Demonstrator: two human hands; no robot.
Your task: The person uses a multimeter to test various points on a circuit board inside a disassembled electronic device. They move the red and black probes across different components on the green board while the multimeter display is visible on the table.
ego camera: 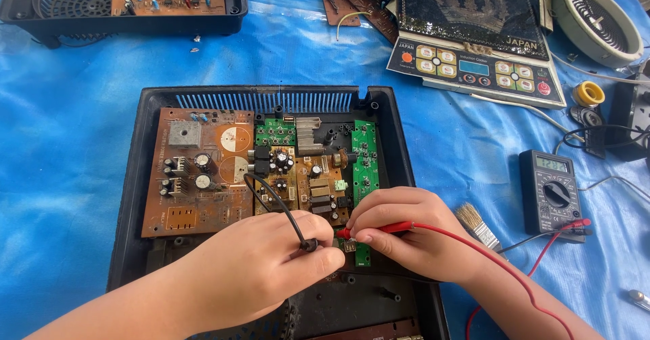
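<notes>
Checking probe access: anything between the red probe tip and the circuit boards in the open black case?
Nothing visible. The right hand holds the red test probe with its tip directly over the narrow green circuit board; the left hand holds the black probe alongside. The exact contact point is hidden by fingers.

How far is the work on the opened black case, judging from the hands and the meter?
Done: the black case lies open, its circuit boards bare, and the meter has both leads plugged in. In hand: the right hand holds the red probe to the green board; the left hand holds the black probe. Left: the case has no cover on.
</notes>
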